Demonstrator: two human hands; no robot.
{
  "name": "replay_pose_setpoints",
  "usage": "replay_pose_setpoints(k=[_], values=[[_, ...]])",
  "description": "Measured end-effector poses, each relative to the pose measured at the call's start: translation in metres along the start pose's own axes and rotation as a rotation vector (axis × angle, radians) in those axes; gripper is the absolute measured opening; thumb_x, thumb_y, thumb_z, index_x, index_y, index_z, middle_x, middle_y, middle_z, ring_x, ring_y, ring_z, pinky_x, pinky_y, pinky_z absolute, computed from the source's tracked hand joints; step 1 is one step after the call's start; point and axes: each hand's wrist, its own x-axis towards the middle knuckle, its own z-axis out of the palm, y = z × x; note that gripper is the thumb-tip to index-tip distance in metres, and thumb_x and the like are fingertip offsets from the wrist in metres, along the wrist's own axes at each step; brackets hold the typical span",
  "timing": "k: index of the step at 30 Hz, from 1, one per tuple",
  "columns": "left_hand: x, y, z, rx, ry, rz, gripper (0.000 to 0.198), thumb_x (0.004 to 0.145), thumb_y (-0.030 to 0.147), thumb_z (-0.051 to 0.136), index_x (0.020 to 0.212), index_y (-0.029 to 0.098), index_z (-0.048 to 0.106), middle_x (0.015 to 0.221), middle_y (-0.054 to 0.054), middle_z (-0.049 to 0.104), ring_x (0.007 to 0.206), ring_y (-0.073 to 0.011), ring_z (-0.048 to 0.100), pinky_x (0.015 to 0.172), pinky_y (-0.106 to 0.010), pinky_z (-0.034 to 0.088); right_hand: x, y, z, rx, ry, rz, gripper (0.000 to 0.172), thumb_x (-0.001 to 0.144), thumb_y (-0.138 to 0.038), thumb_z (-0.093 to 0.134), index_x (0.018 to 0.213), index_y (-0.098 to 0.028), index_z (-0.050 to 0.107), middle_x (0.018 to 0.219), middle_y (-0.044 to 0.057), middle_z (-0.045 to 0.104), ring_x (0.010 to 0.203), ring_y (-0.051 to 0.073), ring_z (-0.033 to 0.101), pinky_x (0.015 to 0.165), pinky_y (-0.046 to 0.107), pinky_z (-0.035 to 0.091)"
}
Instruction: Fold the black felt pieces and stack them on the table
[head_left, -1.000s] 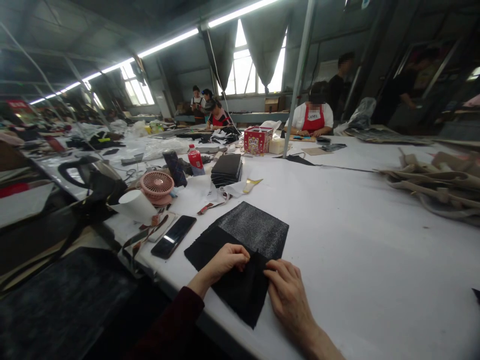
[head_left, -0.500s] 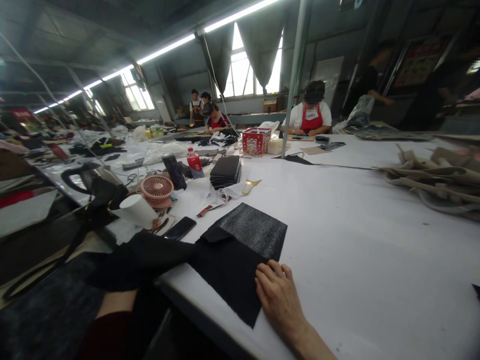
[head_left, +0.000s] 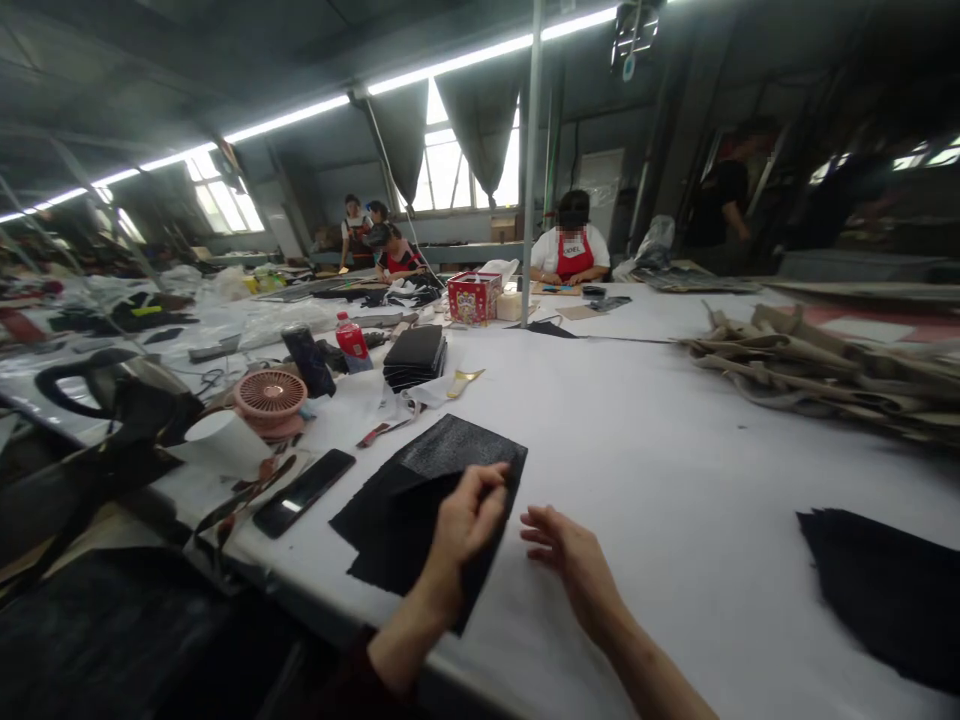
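Observation:
A dark piece with a grainy, shiny face (head_left: 469, 445) lies on the white table, partly covered by matte black cloth (head_left: 390, 545). My left hand (head_left: 469, 515) is over the cloth, its fingers curled and pinched together at a raised fold. The exact grip point is hidden behind the fingers. Just right of the piece, my right hand (head_left: 566, 555) hovers near the tabletop with fingers apart, touching nothing. A phone (head_left: 304, 492) lies flat to the left of the cloth.
Left are a pink fan (head_left: 270, 400), a white roll (head_left: 227, 443), a kettle (head_left: 124, 385) and a red-labelled bottle (head_left: 352, 345). Behind the work stands a black stack (head_left: 415, 357). More black cloth (head_left: 892, 600) and grey-brown strips (head_left: 795, 365) lie right. A person (head_left: 571, 250) sits across.
My left hand, earlier under raised black cloth at the left, is now over the dark piece. My right hand has let go of the cloth's edge. The view has swung right.

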Motion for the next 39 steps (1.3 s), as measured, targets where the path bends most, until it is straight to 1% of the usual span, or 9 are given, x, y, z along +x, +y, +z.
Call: replay_pose_setpoints(k=[4,7,13,17,21,24,28,34,39], values=[[-0.043,-0.002,0.087,0.081,-0.222,0.260,0.015,0.091,0.018,0.048,0.100,0.022,0.060,0.123,-0.008,0.064,0.114,-0.0214,0.059,0.101,-0.034,0.046,-0.019,-0.023,-0.065,0.298,-0.017,0.331,0.060,0.087,-0.069,0.047,0.109,-0.017,0.067,0.093,0.010,0.069,0.081,0.022,0.066,0.073,0.036,0.052],[-0.056,-0.009,0.116,0.189,-0.346,0.391,0.026,0.085,0.012,0.053,0.108,0.023,0.059,0.125,-0.007,0.062,0.119,-0.0211,0.056,0.105,-0.035,0.044,-0.032,-0.027,-0.104,0.192,0.008,0.363,0.047,0.077,-0.055,0.071,0.103,-0.017,0.068,0.087,0.007,0.069,0.073,0.017,0.064,0.066,0.028,0.050],[-0.015,-0.030,0.094,0.633,-0.408,0.392,0.034,0.084,0.011,0.053,0.116,0.020,0.058,0.124,-0.009,0.061,0.116,-0.0266,0.054,0.099,-0.044,0.044,-0.033,-0.024,-0.127,-0.110,0.025,0.432,0.042,0.071,-0.035,0.077,0.106,-0.016,0.067,0.073,0.001,0.065,0.058,0.010,0.056,0.049,0.019,0.036],[-0.003,-0.043,0.099,0.806,-0.424,0.364,0.025,0.087,0.016,0.054,0.111,0.019,0.061,0.119,-0.010,0.061,0.109,-0.0282,0.055,0.091,-0.044,0.046,-0.015,-0.021,-0.115,-0.550,0.054,0.189,0.023,0.080,-0.029,0.065,0.098,-0.016,0.070,0.077,0.003,0.070,0.065,0.015,0.061,0.056,0.024,0.043],[-0.007,-0.045,0.119,0.831,-0.388,0.330,0.021,0.088,0.019,0.055,0.108,0.019,0.061,0.114,-0.008,0.060,0.104,-0.0262,0.054,0.090,-0.042,0.046,0.003,-0.013,-0.103,-0.813,0.165,0.039,0.019,0.078,-0.019,0.061,0.093,-0.016,0.072,0.090,0.008,0.071,0.088,0.022,0.063,0.081,0.032,0.044],[-0.005,-0.043,0.124,0.843,-0.383,0.328,0.019,0.088,0.021,0.056,0.107,0.019,0.061,0.112,-0.007,0.060,0.103,-0.0255,0.054,0.089,-0.041,0.046,0.006,-0.008,-0.100,-0.926,0.230,-0.005,0.021,0.082,-0.017,0.057,0.097,-0.016,0.072,0.096,0.011,0.070,0.096,0.025,0.061,0.088,0.035,0.041],[0.009,-0.046,0.115,0.897,-0.403,0.390,0.013,0.090,0.020,0.054,0.101,0.019,0.061,0.111,-0.006,0.060,0.101,-0.0254,0.054,0.087,-0.041,0.046,0.001,0.002,-0.100,-1.030,0.244,-0.103,0.024,0.090,-0.017,0.048,0.098,-0.019,0.071,0.094,0.008,0.066,0.091,0.021,0.060,0.084,0.031,0.041],[0.020,-0.055,0.107,0.899,-0.443,0.470,0.013,0.093,0.019,0.052,0.104,0.020,0.059,0.105,-0.004,0.060,0.097,-0.0230,0.055,0.085,-0.039,0.047,-0.001,0.030,-0.107,-1.272,0.287,-0.452,0.031,0.097,-0.016,0.041,0.115,-0.020,0.065,0.087,0.005,0.058,0.079,0.018,0.056,0.071,0.027,0.043],[0.021,-0.064,0.111,0.856,-0.377,0.460,0.042,0.094,0.019,0.052,0.135,0.021,0.045,0.113,-0.005,0.059,0.102,-0.0227,0.053,0.090,-0.039,0.046,-0.001,0.040,-0.109,-1.423,0.264,-0.684,0.034,0.095,-0.010,0.040,0.121,-0.014,0.061,0.085,0.007,0.054,0.078,0.019,0.052,0.071,0.030,0.044]])
